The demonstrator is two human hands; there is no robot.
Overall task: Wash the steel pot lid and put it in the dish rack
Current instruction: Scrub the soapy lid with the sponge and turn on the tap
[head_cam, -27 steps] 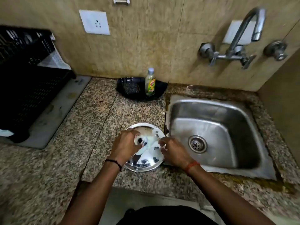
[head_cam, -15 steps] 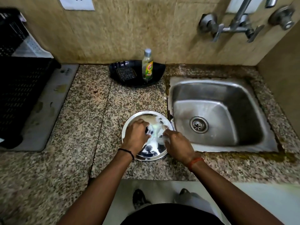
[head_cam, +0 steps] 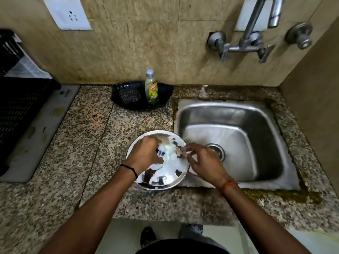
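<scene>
Speckled granite counter (head_cam: 77, 143) across the middle of the frame, under a tan tiled wall. Steel sink (head_cam: 260, 136) sunk into its right half, drain at centre, wall tap (head_cam: 245, 44) above at upper right. Black dish rack (head_cam: 20, 107) at the left edge on a pale mat (head_cam: 45, 129), well apart from the lid. Steel pot lid (head_cam: 161, 178) at lower centre, lying on the counter with its right edge over the sink rim, soap foam smeared across the top. Left hand (head_cam: 145, 154) on the lid's upper left, fingers curled around what looks like the lid's knob; blurred, so exact grip hard to tell. Right hand (head_cam: 203, 162) at the lid's right edge, partly over the sink, fingers loosely bent, fingertips touching the foamy surface, nothing gripped. Black tray (head_cam: 165, 96) against the wall at upper centre, holding a dish soap bottle (head_cam: 151, 87) standing upright.
</scene>
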